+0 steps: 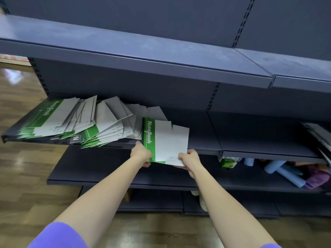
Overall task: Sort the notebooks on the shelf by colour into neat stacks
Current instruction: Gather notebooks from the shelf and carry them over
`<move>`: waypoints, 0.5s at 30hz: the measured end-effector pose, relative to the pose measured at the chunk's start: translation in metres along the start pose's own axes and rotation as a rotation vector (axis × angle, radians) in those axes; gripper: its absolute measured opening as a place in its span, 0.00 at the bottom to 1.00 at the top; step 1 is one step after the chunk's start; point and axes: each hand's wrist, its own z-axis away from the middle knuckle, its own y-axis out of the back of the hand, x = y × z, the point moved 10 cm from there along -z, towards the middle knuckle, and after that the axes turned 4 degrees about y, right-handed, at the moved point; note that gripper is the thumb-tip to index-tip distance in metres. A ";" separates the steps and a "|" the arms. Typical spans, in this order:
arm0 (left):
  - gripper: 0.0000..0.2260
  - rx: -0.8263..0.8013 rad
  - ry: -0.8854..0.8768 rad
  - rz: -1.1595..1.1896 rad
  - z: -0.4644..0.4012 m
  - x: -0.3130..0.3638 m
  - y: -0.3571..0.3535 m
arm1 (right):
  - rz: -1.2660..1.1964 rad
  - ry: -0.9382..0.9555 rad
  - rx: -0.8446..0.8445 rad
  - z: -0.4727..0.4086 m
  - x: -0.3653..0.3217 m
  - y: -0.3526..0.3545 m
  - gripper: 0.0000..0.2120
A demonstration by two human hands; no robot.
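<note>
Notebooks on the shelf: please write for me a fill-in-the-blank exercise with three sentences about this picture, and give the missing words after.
1. The left hand and the right hand hold a small stack of notebooks whose spine band is ____.
2. The word printed on that band is ____.
3. The messy pile of notebooks lies to the ____ of the held stack.

Missing words: green; NoteBook; left

"NoteBook" runs in white along the green band of the held notebook [165, 140] and of the leftmost notebook [50, 113] in the pile beside it.
</note>
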 end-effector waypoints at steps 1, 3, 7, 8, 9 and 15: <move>0.33 -0.033 -0.007 -0.014 0.000 -0.005 -0.003 | -0.032 -0.009 -0.017 0.004 0.004 -0.002 0.15; 0.33 -0.072 -0.060 -0.008 0.001 -0.012 -0.006 | -0.092 0.019 -0.024 0.012 0.007 -0.002 0.17; 0.18 -0.062 -0.187 0.033 0.012 -0.029 -0.013 | -0.035 0.104 0.058 0.032 0.021 0.026 0.15; 0.14 -0.051 -0.231 0.039 0.018 -0.031 -0.018 | -0.035 0.126 0.073 0.036 0.025 0.036 0.15; 0.11 -0.036 -0.271 0.044 0.024 -0.032 -0.022 | -0.037 0.140 0.086 0.039 0.028 0.048 0.15; 0.16 -0.050 -0.339 0.079 0.082 -0.030 -0.093 | -0.002 0.166 0.241 0.073 0.060 0.145 0.16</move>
